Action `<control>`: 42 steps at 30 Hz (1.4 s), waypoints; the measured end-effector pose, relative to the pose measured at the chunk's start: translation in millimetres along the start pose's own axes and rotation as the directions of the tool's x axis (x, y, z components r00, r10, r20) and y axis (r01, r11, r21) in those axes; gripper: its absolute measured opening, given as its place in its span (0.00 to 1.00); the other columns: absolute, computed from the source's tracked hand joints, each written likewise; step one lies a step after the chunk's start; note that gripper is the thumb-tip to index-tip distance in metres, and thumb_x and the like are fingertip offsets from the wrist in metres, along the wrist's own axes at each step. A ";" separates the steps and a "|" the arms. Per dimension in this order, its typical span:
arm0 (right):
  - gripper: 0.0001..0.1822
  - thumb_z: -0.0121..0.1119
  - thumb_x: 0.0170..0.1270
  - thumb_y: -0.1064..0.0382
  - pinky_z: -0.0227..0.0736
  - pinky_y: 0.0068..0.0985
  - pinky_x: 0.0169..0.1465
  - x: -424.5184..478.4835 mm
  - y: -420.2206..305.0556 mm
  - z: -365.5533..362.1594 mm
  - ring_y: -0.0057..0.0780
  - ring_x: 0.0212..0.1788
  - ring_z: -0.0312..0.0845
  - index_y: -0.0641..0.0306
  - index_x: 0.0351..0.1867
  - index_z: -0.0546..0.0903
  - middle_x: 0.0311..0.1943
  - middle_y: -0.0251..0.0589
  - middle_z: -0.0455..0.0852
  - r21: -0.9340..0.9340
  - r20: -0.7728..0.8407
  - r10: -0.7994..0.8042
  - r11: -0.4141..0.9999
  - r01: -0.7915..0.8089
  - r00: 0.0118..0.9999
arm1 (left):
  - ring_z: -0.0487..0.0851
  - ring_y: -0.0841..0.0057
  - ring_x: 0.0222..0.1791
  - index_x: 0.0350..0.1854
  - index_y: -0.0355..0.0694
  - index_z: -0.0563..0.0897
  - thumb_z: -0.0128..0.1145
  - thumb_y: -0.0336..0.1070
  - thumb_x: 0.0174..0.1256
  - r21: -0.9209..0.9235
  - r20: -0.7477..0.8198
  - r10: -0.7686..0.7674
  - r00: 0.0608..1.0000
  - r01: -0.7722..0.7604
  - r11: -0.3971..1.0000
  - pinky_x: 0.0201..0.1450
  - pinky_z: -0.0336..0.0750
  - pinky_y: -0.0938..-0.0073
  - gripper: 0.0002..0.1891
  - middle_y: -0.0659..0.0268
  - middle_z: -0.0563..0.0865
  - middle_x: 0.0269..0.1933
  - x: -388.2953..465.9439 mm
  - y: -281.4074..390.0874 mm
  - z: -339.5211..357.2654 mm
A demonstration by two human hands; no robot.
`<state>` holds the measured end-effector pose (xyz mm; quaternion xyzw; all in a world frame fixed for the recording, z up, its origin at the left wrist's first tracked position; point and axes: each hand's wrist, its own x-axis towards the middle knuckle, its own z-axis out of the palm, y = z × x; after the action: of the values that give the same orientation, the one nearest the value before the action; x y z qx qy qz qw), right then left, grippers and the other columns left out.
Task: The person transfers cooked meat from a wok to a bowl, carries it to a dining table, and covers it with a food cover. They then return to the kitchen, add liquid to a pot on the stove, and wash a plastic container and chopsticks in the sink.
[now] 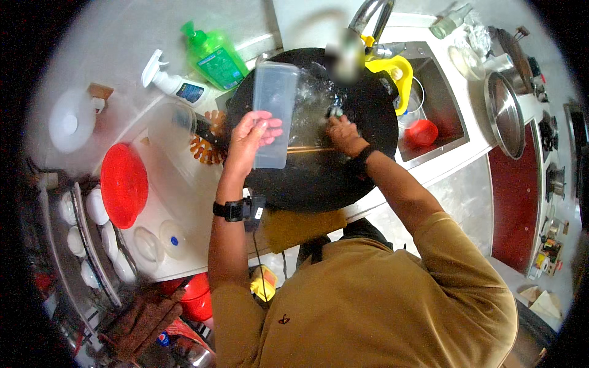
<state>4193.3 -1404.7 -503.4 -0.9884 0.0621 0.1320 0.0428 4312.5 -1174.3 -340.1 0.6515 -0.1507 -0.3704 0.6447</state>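
A large black wok (313,184) stands under the metal faucet (363,18), with water in it. My left hand (257,131) holds a clear plastic container (275,92) upright over the wok's left part, thumb and fingers at its left edge. Inside the wok, my right hand (345,135) has its fingers bent at a small, pale, shiny thing under the falling water; what it is cannot be told. A pair of wooden chopsticks (308,149) lies across the wok between my hands.
The sink (441,99) at the right holds a yellow drainer (405,83) and a red bowl (422,133). A green pump bottle (221,64) and a white spray bottle (177,85) stand behind left. A red basin (124,184) and dish rack (96,248) are further left.
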 end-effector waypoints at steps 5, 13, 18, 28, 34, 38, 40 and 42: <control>0.18 0.62 0.54 0.55 0.74 0.45 0.51 9.5 -2.5 -13.7 0.48 0.55 0.72 0.52 0.48 0.80 0.52 0.40 0.78 0.331 -0.112 0.186 0.933 -0.140 0.976 | 0.82 0.74 0.44 0.58 0.42 0.67 0.47 0.37 0.71 -0.342 -0.124 -0.075 0.989 0.028 0.939 0.44 0.75 0.78 0.16 0.60 0.81 0.49 -7.0 -27.2 -4.5; 0.17 0.55 0.56 0.72 0.71 0.27 0.51 -14.1 -21.1 -59.0 0.36 0.48 0.77 0.61 0.48 0.73 0.43 0.46 0.81 0.973 -0.207 0.152 0.133 0.188 0.966 | 0.76 0.63 0.55 0.67 0.49 0.58 0.47 0.31 0.68 -0.604 -0.007 -0.111 0.994 0.084 0.792 0.56 0.72 0.63 0.25 0.56 0.73 0.60 -4.1 -55.8 10.0; 0.19 0.58 0.50 0.69 0.66 0.37 0.54 -58.0 -84.8 -139.7 0.43 0.50 0.72 0.59 0.47 0.76 0.44 0.44 0.79 0.554 -0.613 -0.026 0.699 0.452 0.790 | 0.73 0.63 0.59 0.67 0.49 0.60 0.49 0.30 0.62 -0.616 0.029 -0.029 0.999 0.041 0.786 0.59 0.71 0.59 0.29 0.57 0.71 0.63 7.9 -68.2 35.9; 0.22 0.53 0.54 0.64 0.60 0.42 0.62 34.9 -45.9 -162.0 0.50 0.54 0.72 0.63 0.52 0.76 0.50 0.50 0.78 0.318 -0.693 -0.071 0.863 0.393 0.718 | 0.80 0.68 0.50 0.66 0.45 0.62 0.47 0.18 0.54 -0.521 0.041 -0.123 0.992 0.126 0.844 0.48 0.78 0.70 0.33 0.59 0.74 0.59 -3.5 -56.8 67.4; 0.24 0.53 0.56 0.60 0.52 0.43 0.67 -55.4 -81.8 -125.7 0.42 0.69 0.55 0.60 0.56 0.73 0.66 0.43 0.63 0.245 -0.555 -0.222 0.878 0.412 0.802 | 0.74 0.70 0.58 0.69 0.49 0.58 0.44 0.18 0.45 -0.588 0.007 -0.047 0.999 0.042 0.808 0.50 0.76 0.73 0.42 0.62 0.70 0.63 1.3 -75.2 49.8; 0.22 0.53 0.59 0.58 0.56 0.43 0.64 -23.9 -67.0 -142.5 0.44 0.65 0.60 0.56 0.56 0.74 0.61 0.44 0.69 0.124 -0.693 -0.190 0.919 0.375 0.695 | 0.77 0.65 0.55 0.68 0.47 0.59 0.45 0.18 0.42 -0.555 0.048 -0.136 0.990 0.140 0.820 0.49 0.77 0.70 0.41 0.61 0.70 0.63 -7.0 -55.1 56.0; 0.21 0.51 0.61 0.55 0.60 0.40 0.61 10.3 -54.6 -146.7 0.47 0.59 0.65 0.59 0.55 0.73 0.56 0.47 0.72 0.325 -0.712 -0.045 0.863 0.385 0.701 | 0.78 0.62 0.53 0.66 0.46 0.60 0.46 0.18 0.42 -0.522 0.055 -0.164 0.985 0.169 0.836 0.49 0.78 0.68 0.40 0.59 0.70 0.62 -8.5 -48.5 55.0; 0.21 0.49 0.63 0.54 0.64 0.38 0.58 31.5 -41.1 -142.8 0.51 0.54 0.69 0.62 0.54 0.73 0.52 0.51 0.75 0.518 -0.698 0.088 0.747 0.417 0.711 | 0.79 0.61 0.51 0.64 0.45 0.62 0.46 0.17 0.43 -0.514 0.033 -0.152 0.988 0.147 0.845 0.50 0.77 0.67 0.37 0.57 0.71 0.62 -9.9 -45.6 54.0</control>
<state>4265.5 -1382.0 -371.7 -0.8889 0.0195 -0.2758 0.3653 4256.4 -1201.3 -374.9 0.4669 0.0081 -0.4433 0.7652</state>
